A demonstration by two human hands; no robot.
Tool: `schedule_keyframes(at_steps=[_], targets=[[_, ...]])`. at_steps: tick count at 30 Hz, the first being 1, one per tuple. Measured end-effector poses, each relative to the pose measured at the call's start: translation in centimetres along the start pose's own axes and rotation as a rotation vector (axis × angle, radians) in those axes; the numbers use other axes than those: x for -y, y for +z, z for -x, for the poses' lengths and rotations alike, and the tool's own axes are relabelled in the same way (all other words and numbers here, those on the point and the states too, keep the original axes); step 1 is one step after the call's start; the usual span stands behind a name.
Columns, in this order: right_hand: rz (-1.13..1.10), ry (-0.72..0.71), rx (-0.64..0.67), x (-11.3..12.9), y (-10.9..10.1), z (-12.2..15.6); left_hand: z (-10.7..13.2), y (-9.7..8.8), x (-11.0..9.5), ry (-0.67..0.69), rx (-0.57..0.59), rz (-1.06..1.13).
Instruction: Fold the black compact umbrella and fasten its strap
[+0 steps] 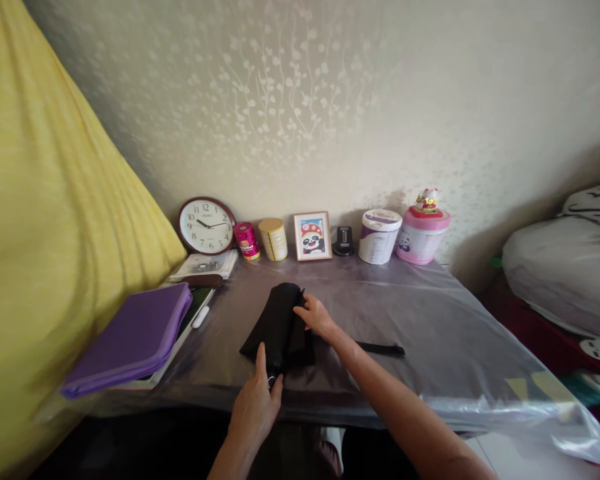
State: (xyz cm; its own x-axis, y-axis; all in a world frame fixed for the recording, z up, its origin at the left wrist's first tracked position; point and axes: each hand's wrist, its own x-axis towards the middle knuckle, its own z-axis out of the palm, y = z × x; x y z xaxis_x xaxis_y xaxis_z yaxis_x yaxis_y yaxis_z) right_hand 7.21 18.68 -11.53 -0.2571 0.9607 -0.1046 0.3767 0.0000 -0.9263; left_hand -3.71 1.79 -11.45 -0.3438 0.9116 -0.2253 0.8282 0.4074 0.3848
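Note:
A black folding umbrella point(276, 320), collapsed and with loose fabric, lies on the table in front of me. At its near end, my left hand point(256, 403) grips the handle, with the thumb and index finger pointing up along it. My fingers hide most of the handle. My right hand point(316, 315) pinches the fabric at the umbrella's right edge, close to the far end. A black strap point(380, 348) stretches out flat to the right, passing behind my right forearm.
Plastic film covers the table point(460, 347). Along the wall stand a clock point(207, 225), a pink can point(247, 241), a yellow-lidded can point(274, 240), a panda picture frame point(313, 237) and two tubs point(379, 237). A purple folder point(130, 337) lies left, beside a yellow curtain point(55, 220).

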Motion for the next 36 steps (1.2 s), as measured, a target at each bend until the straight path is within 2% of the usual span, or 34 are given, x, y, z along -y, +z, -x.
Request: schedule_keyframes(at_steps=[12,20,31,36], targets=[[0.063,-0.101,0.009,2.1,1.8,0.3,0.0,0.2,0.0,0.018,-0.004,-0.038],[0.079,-0.167,0.147,1.3,1.9,-0.2,0.0,0.2,0.0,0.016,-0.016,-0.033],[0.180,-0.198,0.054,1.1,2.1,-0.3,0.1,0.1,-0.4,-0.001,0.000,-0.003],[0.272,-0.139,-0.025,2.0,2.2,0.2,-0.1,0.5,-0.1,0.019,-0.018,0.021]])
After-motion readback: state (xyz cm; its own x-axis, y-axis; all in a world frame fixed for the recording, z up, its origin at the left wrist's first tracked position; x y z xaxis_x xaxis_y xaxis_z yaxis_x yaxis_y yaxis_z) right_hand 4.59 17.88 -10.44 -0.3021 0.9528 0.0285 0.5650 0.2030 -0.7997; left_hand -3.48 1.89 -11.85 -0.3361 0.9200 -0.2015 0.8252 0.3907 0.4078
